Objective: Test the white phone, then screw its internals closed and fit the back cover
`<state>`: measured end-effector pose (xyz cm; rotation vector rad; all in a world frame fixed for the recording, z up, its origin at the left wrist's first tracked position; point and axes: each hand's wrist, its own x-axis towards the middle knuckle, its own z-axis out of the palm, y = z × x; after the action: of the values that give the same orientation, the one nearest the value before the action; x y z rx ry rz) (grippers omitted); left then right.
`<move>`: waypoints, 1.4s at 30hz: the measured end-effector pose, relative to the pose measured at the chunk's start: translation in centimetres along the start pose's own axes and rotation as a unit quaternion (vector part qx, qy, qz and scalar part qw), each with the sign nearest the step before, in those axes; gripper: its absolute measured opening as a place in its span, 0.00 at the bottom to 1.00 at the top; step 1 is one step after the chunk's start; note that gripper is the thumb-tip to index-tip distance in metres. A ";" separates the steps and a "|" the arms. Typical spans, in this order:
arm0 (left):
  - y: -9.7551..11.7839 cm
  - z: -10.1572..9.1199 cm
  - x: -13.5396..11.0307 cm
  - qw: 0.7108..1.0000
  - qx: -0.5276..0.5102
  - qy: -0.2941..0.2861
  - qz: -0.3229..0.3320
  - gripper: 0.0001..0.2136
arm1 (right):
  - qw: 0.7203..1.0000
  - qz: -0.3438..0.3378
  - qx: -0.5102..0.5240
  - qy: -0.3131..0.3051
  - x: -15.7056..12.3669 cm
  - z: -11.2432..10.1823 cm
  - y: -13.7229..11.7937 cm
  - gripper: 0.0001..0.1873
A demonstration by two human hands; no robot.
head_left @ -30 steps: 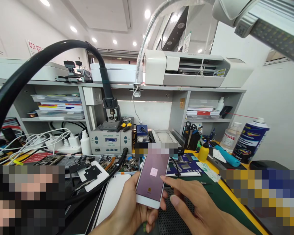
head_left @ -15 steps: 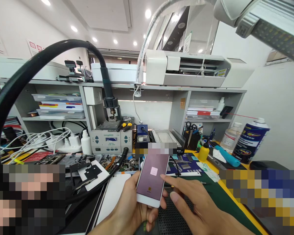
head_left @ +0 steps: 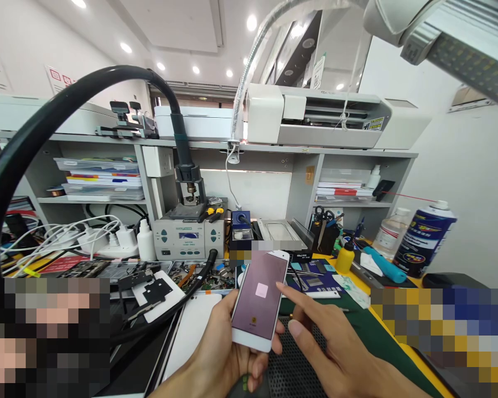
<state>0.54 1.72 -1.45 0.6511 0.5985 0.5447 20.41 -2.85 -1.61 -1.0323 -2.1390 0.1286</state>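
Note:
A white smartphone [head_left: 260, 301] rests tilted in my left hand [head_left: 228, 340], whose thumb and fingers wrap round its lower edges. The purple screen is lit and shows a pale square in the middle with a small yellow mark lower down. My right hand [head_left: 330, 337] hovers at the phone's right side. Its index finger is stretched out, with the tip at the screen's right edge; I cannot tell whether it touches. The thumb is apart from the index finger, and nothing shows between them. Below the hands lies a black perforated mat [head_left: 294, 370].
A hot air station [head_left: 190, 237] with a thick black hose [head_left: 87, 83] stands behind to the left. Trays of small parts [head_left: 203, 275] lie before it. On the right are a yellow bottle [head_left: 345, 258], a turquoise tool [head_left: 385, 265] and a spray can [head_left: 424, 237].
My right index fingertip has moved slightly up along the phone's right edge. My left hand and the phone have barely moved.

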 end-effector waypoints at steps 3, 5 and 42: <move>0.0 -0.1 0.1 1.000 -0.011 -0.002 0.004 0.31 | 1.000 -0.017 -0.022 -0.003 0.0 -0.1 -0.1 0.27; 0.0 -0.1 0.1 1.000 -0.012 0.000 0.004 0.31 | 0.999 -0.033 -0.039 -0.006 0.0 -0.2 -0.2 0.26; -1.5 0.8 0.4 0.987 0.121 0.072 0.075 0.28 | 0.995 -0.068 0.018 -0.076 0.1 1.5 -0.8 0.29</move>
<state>1.76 0.64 -2.10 0.8958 0.7635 0.6699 18.86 -3.01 -2.38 -0.8774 -2.3278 0.1846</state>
